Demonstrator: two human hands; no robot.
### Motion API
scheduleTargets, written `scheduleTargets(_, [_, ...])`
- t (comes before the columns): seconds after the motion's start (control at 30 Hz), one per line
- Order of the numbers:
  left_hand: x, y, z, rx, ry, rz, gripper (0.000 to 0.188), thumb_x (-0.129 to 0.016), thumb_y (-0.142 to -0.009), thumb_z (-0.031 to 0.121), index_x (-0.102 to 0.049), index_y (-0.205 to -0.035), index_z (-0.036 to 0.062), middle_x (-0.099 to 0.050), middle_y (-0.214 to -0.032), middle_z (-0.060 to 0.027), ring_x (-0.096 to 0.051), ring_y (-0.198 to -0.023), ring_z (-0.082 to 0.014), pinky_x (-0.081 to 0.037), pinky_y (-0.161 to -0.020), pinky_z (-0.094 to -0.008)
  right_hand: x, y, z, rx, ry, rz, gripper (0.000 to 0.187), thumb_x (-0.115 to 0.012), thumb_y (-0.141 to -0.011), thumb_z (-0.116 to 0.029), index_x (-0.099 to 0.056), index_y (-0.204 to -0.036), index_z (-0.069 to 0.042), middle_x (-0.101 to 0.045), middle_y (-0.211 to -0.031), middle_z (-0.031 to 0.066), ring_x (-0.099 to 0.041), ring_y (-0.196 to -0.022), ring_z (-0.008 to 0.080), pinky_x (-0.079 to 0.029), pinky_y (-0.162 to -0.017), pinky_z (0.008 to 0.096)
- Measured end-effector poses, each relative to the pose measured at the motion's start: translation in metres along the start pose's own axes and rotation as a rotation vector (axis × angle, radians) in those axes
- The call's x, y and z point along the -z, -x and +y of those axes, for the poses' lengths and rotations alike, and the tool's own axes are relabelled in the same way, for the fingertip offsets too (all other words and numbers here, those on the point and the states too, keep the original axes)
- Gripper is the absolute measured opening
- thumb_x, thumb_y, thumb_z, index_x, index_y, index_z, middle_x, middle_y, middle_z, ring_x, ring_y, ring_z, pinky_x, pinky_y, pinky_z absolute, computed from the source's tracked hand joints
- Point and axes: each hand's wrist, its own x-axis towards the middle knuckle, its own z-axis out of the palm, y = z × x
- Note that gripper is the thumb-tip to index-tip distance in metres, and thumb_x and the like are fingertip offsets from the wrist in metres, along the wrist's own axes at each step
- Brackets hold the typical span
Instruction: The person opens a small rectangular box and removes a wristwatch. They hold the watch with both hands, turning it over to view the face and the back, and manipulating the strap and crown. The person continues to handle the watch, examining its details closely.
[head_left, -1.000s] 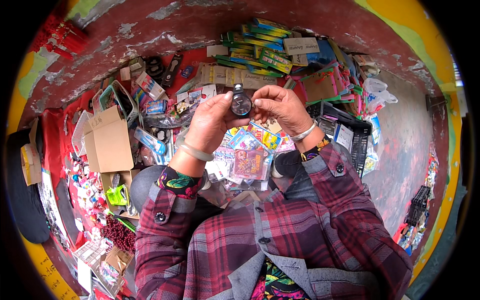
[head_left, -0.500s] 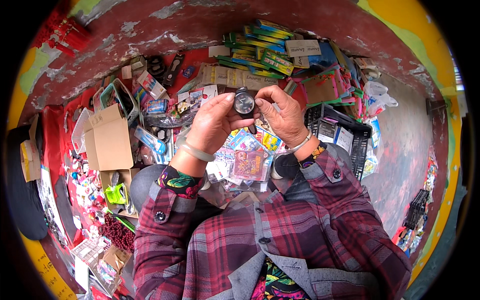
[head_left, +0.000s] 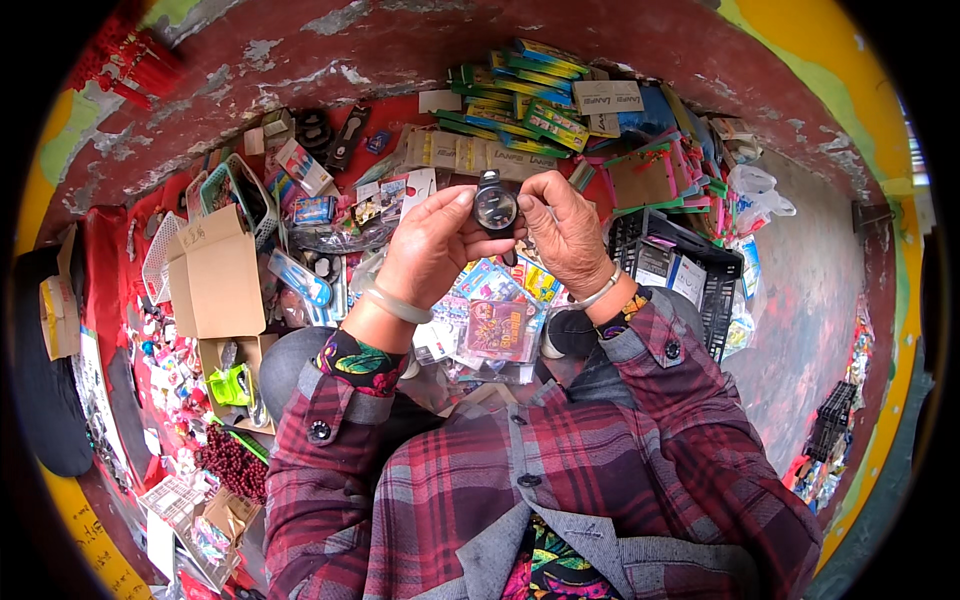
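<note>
A wristwatch (head_left: 495, 209) with a dark round face and a black strap is held up at chest height, its face turned upward. My left hand (head_left: 432, 240) grips it from the left, the thumb near the case and the fingers curled beneath. On the other side, my right hand (head_left: 567, 228) has thumb and forefinger pinched close to the right edge of the case. A pale bangle (head_left: 398, 304) circles my left wrist, and a thin bracelet (head_left: 600, 287) is on the right one. Below the hands lie packaged goods, among them a reddish packet (head_left: 500, 328).
An open cardboard box (head_left: 218, 285) and a mesh basket (head_left: 238, 200) stand at the left. A black plastic crate (head_left: 722, 310) is at the right. Several green and yellow boxes (head_left: 555, 125) are piled at the back by the red wall (head_left: 400, 50). Dark red beads (head_left: 232, 465) lie lower left.
The watch has shifted slightly to the right and its face has turned a little. Both hands stay in nearly the same place around it.
</note>
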Motion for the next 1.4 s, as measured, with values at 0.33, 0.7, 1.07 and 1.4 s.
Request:
scheduleTargets(0.33, [-0.002, 0.0, 0.001, -0.006, -0.002, -0.013, 0.035, -0.039, -0.096, 0.022, -0.046, -0.118, -0.0046, -0.059, -0.106, -0.0172, -0.061, -0.098, -0.0319, -0.053, -0.083, -0.039, -0.001, 0.001, 0.002, -0.006, -0.011, 0.003, 0.016, -0.053, -0.09, -0.019, -0.051, -0.087, -0.003, -0.054, -0.073, 0.0107, -0.057, -0.063, 0.0217, -0.045, -0.059, 0.0312])
scheduleTargets(0.7, [-0.01, 0.002, 0.004, -0.019, 0.017, 0.038, 0.03, -0.041, -0.095, 0.02, -0.049, -0.112, -0.0037, -0.061, -0.101, -0.0151, -0.062, -0.093, -0.0277, -0.053, -0.081, -0.0391, 0.001, 0.0, 0.001, -0.022, -0.053, -0.022, 0.015, -0.053, -0.09, -0.018, -0.05, -0.089, -0.003, -0.055, -0.075, 0.0107, -0.058, -0.067, 0.0211, -0.045, -0.06, 0.0304])
scheduleTargets(1.07, [-0.008, 0.001, 0.001, -0.018, 0.026, 0.035, 0.029, -0.041, -0.095, 0.018, -0.05, -0.112, -0.0035, -0.061, -0.099, -0.0149, -0.062, -0.092, -0.0282, -0.054, -0.08, -0.0391, -0.002, 0.003, 0.003, -0.039, -0.057, -0.012, 0.014, -0.05, -0.091, -0.017, -0.049, -0.087, -0.004, -0.053, -0.074, 0.0118, -0.056, -0.066, 0.0255, -0.044, -0.059, 0.033])
scheduleTargets(1.4, [-0.007, 0.001, 0.001, -0.029, 0.057, 0.026, 0.029, -0.042, -0.095, 0.019, -0.05, -0.112, -0.0041, -0.061, -0.099, -0.0154, -0.062, -0.092, -0.0282, -0.054, -0.08, -0.0395, 0.0, 0.001, 0.002, -0.015, -0.034, -0.024, 0.013, -0.052, -0.09, -0.016, -0.05, -0.089, -0.004, -0.053, -0.077, 0.0121, -0.057, -0.068, 0.0259, -0.045, -0.061, 0.0324])
